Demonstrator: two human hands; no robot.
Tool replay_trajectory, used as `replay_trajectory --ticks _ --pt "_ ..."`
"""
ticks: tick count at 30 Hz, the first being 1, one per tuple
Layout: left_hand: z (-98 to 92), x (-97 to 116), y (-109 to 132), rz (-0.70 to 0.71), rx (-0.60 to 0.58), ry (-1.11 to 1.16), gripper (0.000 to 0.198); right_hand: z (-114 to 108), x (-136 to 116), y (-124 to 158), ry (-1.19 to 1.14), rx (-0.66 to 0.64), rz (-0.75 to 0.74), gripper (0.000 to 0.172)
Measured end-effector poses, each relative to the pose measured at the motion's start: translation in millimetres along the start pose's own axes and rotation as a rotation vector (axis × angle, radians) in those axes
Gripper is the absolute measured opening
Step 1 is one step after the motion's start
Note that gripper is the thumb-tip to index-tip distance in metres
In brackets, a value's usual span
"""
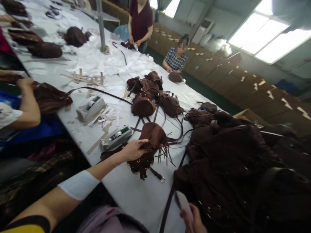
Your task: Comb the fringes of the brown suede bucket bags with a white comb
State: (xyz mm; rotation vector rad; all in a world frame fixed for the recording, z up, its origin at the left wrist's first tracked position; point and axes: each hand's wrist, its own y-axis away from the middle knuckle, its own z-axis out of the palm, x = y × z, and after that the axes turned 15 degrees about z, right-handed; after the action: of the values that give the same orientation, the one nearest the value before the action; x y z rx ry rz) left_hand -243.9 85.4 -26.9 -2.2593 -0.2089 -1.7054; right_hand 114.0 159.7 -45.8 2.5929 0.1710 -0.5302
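My left hand is closed on a brown leather bag with fringe, rings and a strap ending in a metal buckle. The bag lies on the white table, beside a grey tape dispenser. Low in the view, my right hand has its fingers around a pale flat object whose kind I cannot make out. That hand is close to a large pile of dark brown bags on the right.
Several brown bags stand mid-table with loose straps. A second tape dispenser sits near paper strips. A person's arm reaches in at left, holding a brown bag. Two people work across the table, near a metal post.
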Motion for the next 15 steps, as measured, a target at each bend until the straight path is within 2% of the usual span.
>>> replay_trajectory --ticks 1,2,4,5,7,9,11,12,14,15 --pt "-5.3 10.8 -14.2 0.041 -0.033 0.01 0.014 -20.2 -13.3 -3.5 -0.022 0.075 -0.041 0.045" --pt "-9.5 23.0 -27.1 0.077 -0.058 0.014 0.016 -40.9 -30.6 -7.6 -0.032 0.151 -0.182 0.038" --pt "-15.5 50.0 -49.1 0.131 -0.109 0.004 0.025 -81.9 -73.8 -15.3 0.008 0.271 -0.603 0.024" --pt "-17.4 64.3 -58.2 0.148 -0.148 -0.005 0.029 -100.9 -97.6 -18.0 0.073 0.33 -0.798 0.023" --pt "-19.2 92.0 -72.6 0.171 -0.251 -0.012 0.034 -133.1 -143.9 -20.2 0.198 0.527 -0.971 0.031" --pt "-17.9 115.6 -83.1 0.181 -0.326 0.004 0.035 -152.8 -182.4 -19.1 0.254 0.661 -1.022 0.03" --pt "-14.1 132.1 -91.6 0.201 -0.315 0.028 0.038 -154.9 -205.6 -17.1 0.334 0.701 -1.049 0.024" --pt "-12.0 137.2 -95.7 0.217 -0.273 0.03 0.04 -147.8 -208.9 -16.5 0.395 0.682 -1.064 0.02" --pt "-9.9 141.5 -104.9 0.248 -0.15 0.036 0.043 -116.5 -194.3 -17.3 0.531 0.579 -1.085 0.012" --pt "-10.9 141.4 -110.0 0.249 -0.07 0.057 0.045 -93.1 -175.8 -18.8 0.583 0.513 -1.084 0.009"
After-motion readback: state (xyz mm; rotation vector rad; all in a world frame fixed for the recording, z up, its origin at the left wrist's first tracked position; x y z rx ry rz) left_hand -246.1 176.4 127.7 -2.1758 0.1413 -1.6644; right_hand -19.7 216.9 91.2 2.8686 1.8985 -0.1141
